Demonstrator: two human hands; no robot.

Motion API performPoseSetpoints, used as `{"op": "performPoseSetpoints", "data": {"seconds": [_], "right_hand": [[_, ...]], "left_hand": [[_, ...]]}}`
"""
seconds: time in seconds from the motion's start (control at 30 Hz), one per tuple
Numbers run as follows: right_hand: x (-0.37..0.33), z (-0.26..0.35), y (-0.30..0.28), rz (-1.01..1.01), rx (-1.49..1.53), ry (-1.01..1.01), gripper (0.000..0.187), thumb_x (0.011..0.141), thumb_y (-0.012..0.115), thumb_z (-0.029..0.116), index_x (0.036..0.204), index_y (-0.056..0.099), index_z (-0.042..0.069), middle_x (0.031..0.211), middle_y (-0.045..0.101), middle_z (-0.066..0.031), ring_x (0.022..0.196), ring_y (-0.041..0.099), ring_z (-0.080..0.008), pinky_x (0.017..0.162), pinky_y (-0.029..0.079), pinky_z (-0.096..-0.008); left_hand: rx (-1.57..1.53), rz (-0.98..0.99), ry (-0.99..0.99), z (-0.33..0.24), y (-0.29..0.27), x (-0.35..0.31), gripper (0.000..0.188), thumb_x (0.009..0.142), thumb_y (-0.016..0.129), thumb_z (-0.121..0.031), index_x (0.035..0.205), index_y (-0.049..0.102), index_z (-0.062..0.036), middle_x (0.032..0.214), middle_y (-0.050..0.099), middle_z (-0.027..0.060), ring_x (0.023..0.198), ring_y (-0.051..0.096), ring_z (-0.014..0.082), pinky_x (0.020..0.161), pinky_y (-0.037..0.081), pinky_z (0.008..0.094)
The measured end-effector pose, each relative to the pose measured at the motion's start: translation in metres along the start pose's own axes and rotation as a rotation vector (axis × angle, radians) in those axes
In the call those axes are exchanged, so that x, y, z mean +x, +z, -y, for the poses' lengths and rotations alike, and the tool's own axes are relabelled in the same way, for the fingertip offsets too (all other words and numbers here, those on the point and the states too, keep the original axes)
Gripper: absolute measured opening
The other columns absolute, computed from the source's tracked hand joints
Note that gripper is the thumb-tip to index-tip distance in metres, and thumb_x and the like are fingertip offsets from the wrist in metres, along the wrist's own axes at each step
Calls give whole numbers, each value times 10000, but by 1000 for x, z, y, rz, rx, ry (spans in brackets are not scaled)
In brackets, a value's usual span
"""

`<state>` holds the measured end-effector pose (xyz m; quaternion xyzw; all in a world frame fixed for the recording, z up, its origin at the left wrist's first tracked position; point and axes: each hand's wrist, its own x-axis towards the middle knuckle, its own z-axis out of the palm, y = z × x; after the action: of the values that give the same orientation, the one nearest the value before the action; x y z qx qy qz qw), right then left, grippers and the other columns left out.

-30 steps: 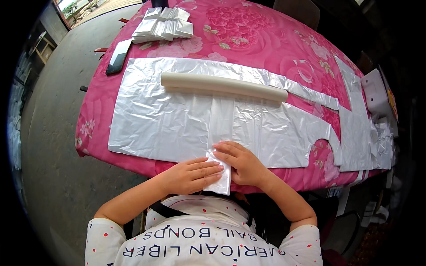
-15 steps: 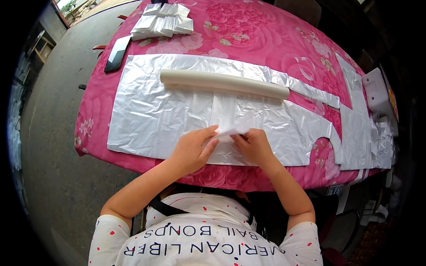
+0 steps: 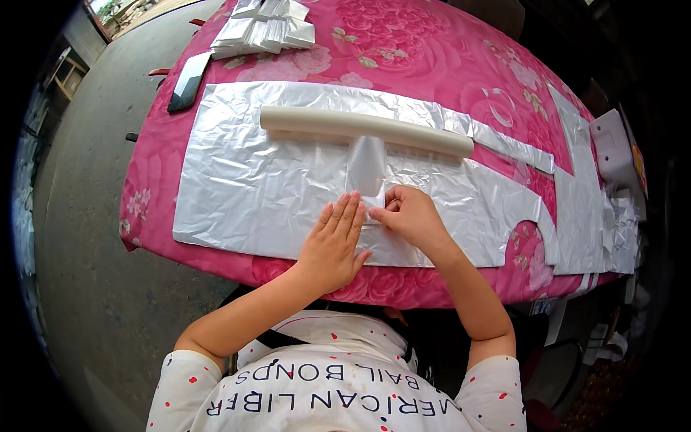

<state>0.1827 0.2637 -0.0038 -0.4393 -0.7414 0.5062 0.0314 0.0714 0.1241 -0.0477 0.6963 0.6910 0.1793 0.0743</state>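
A large stack of silvery-white plastic bags (image 3: 234,194), with strap-like handles at its right end, lies across the table. A narrow folded strip of thin whitish plastic (image 3: 368,164) rests on it, its far end raised in a curve near a pale tube (image 3: 367,131). My left hand (image 3: 332,237) lies flat with fingers stretched out, its fingertips at the strip's near left edge. My right hand (image 3: 410,217) pinches the near right edge of the strip between thumb and fingers. The exact grip is partly hidden by the fingers.
A pink floral cloth (image 3: 425,36) covers the table. Folded silvery packets (image 3: 266,32) are piled at the far left beside a dark phone (image 3: 189,83). More plastic bags (image 3: 579,223) and a white plastic container (image 3: 612,144) are at the right edge.
My left hand has flattened and turned its fingers forward onto the plastic. The strip, earlier held between both hands, now lies down with its far end rising toward the tube.
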Motion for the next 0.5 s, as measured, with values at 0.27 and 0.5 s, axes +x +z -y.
{"op": "performPoseSetpoints", "data": {"seconds": [0.27,0.5], "right_hand": [[5,-31,-6,-208,-623,-939,462,686,707,184,1086,562,2,1225,477,-147,1091,482,-298,900,424,-372],[18,-23,-18,-105,-606,-938,378,696,598,14,1073,573,-6,1132,546,-131,1037,511,-288,890,432,-374]], "left_hand": [[-90,-168,42,11,-17,22,553,699,635,-155,1188,464,39,1174,520,170,1053,526,289,895,407,379],[61,-194,128,22,-13,31,383,672,569,-25,1052,552,24,1090,567,123,996,558,249,815,445,353]]}}
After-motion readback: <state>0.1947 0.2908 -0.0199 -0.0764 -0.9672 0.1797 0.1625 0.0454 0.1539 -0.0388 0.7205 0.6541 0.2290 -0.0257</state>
